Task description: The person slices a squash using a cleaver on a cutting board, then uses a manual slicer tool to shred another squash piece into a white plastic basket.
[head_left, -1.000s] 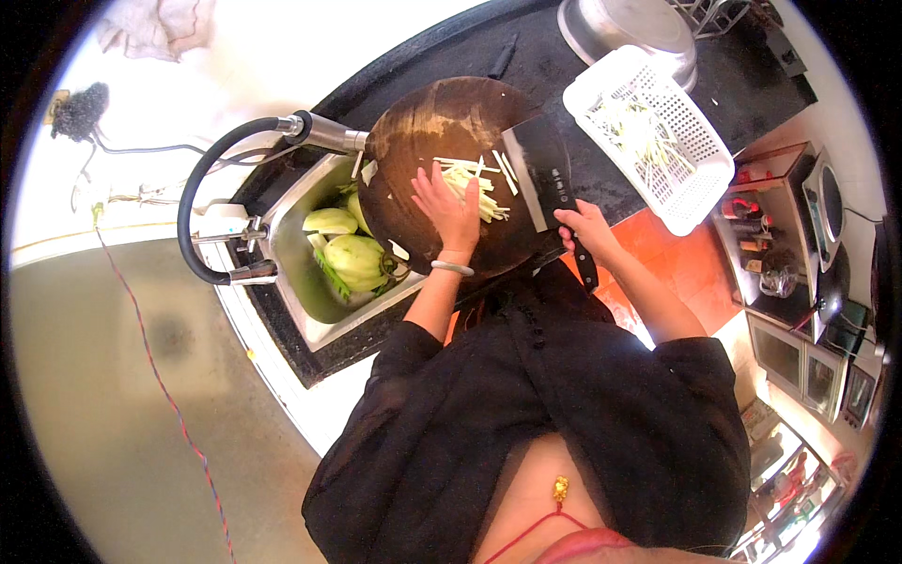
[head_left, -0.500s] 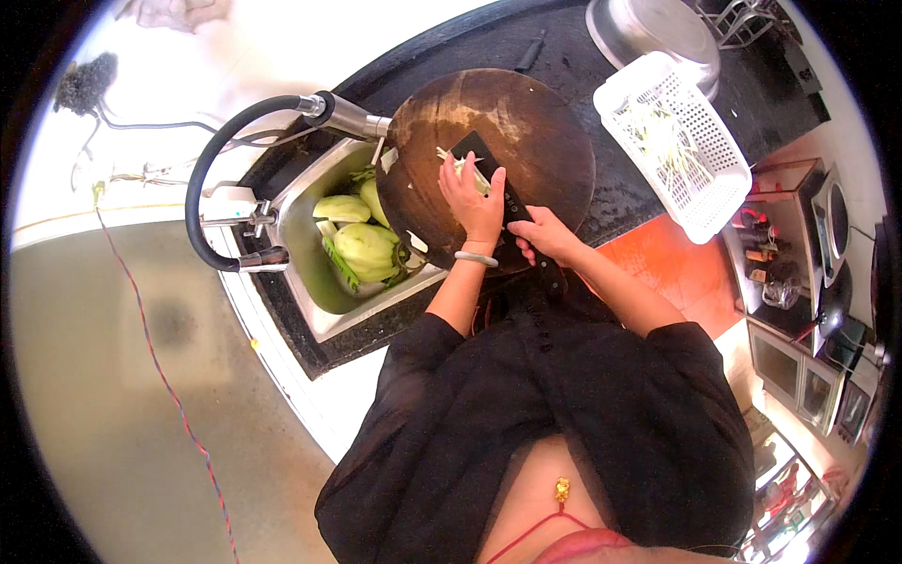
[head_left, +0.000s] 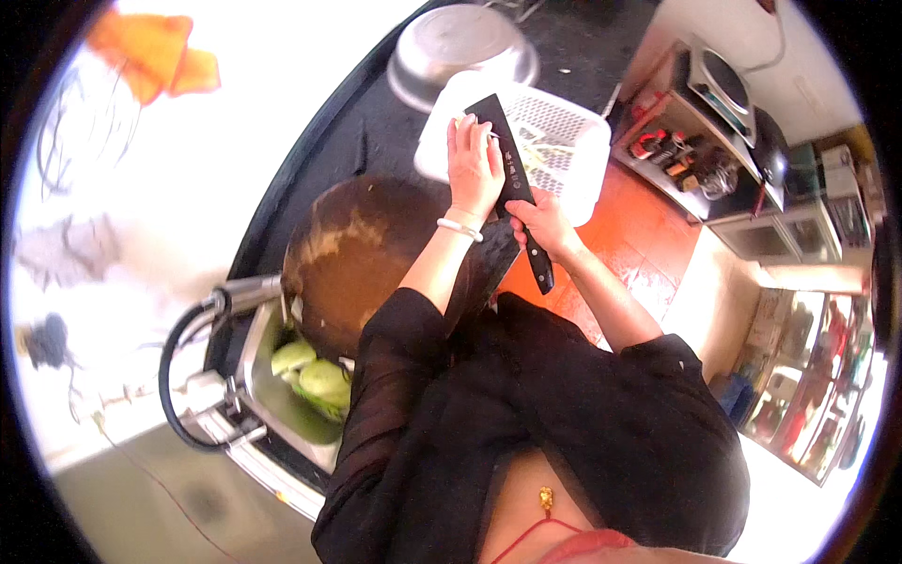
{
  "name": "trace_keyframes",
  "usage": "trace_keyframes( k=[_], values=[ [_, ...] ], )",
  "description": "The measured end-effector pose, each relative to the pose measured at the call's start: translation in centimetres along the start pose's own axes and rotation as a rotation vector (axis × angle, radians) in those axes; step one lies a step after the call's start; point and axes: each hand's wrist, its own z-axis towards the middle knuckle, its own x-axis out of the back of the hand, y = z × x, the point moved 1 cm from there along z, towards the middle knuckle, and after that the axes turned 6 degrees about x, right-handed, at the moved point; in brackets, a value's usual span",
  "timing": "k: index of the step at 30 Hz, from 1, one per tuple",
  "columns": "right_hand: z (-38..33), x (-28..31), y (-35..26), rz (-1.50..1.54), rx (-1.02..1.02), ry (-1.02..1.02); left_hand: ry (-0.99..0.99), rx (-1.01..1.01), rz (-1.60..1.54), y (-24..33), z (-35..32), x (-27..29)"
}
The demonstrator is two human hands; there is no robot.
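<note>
My right hand (head_left: 545,226) is wrapped around the black handle of a cleaver (head_left: 510,160), its dark blade pointing away from me over the near-left part of a white perforated plastic basket (head_left: 584,120). My left hand (head_left: 475,174) is pressed along the blade's left side, fingers together. Pale vegetable strips are held between that palm and the blade, mostly hidden by my fingers. More thin, pale green strips (head_left: 545,150) lie inside the basket. A round wooden chopping board (head_left: 348,254) sits to the left, below my left wrist.
At left, a steel sink (head_left: 258,362) holds several light green vegetables (head_left: 324,381) beneath a black hose faucet (head_left: 169,376). An upturned metal basin (head_left: 460,47) stands behind the basket on the dark counter (head_left: 319,155). Shelves with kitchen items (head_left: 686,155) stand at right beyond the orange floor (head_left: 629,244).
Both hands have left the chopping board with the cleaver and strips, moving right to the basket. The view has turned right as well.
</note>
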Motion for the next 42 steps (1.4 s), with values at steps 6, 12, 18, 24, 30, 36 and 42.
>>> trace_keyframes(
  k=[6, 12, 18, 24, 30, 36, 42],
  values=[
    [0.0, 6.3, -1.0, -0.026, 0.101, 0.166, -0.092, -0.052, 0.118, -1.2, 2.2, -6.8],
    [-1.0, 7.8, -0.9, -0.172, 0.111, 0.273, -0.612, 0.378, 0.033, -4.2, 2.4, -5.2],
    [-2.5, 0.8, -0.8, -0.191, 0.130, 0.258, -0.649, -0.340, -0.221, -1.3, -0.6, 4.0],
    [-3.7, -3.0, -1.6, 0.146, 0.224, 0.266, -0.799, -0.510, 0.041, -2.9, -2.9, 9.3],
    [-4.8, -2.1, -1.5, -0.432, 0.259, 0.495, -1.093, -0.550, 0.145, -6.9, -3.7, 12.6],
    [-7.8, -3.5, -3.7, -0.811, 0.477, 0.502, -0.931, -0.476, 0.216, -8.2, -3.9, 15.1],
    [-12.0, -7.9, -7.8, -1.127, 0.776, 0.385, -0.843, -0.445, 0.053, -6.0, -4.1, 24.5]
  ],
)
